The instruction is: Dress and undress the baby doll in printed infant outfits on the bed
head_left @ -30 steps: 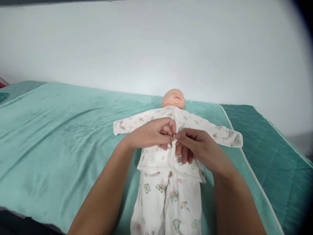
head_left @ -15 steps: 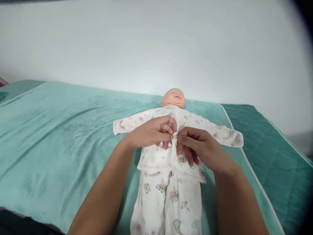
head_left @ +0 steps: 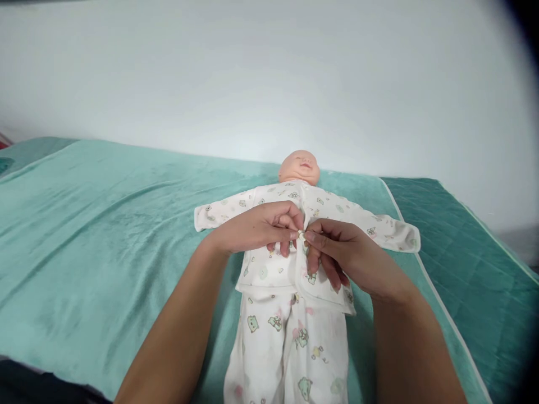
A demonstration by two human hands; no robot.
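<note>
1. Doll (head_left: 300, 166) in white printed shirt (head_left: 263, 273) and matching trousers (head_left: 273, 348), lying on light green blanket (head_left: 118, 241), right of center in view.
2. Edges: pale blanket border just right of trousers, crossed by right-side sleeve (head_left: 393, 233); darker quilted cover (head_left: 471, 252) beyond; wall (head_left: 269, 78) close behind head end; dark thing (head_left: 42, 387) at lower-left corner, too cut off to identify.
3. Room: wide stretch of creased blanket to left; much narrower strip to right, partly behind forearm; tight at head end.
4. Direction: face up, head toward wall, legs toward camera and cut off by bottom edge. Long axis nearly straight away from camera, slight rightward lean at head. Both sleeves spread outward, left-side one (head_left: 223, 213) wholly on blanket.
5. Left hand (head_left: 263, 225): thumb and index pinching at shirt's front opening, other fingers curled beneath.
6. Right hand (head_left: 343, 247): thumb and index pinching at same spot, lower fingers hanging over shirt front. Small pale piece (head_left: 301, 237) between both hands' fingertips; cannot tell if button or cloth.
7. Versus one second ago: fingertips slightly farther apart, pale piece more exposed, right hand's lower fingers lower and farther right. Doll, clothes and bedding practically unchanged.
</note>
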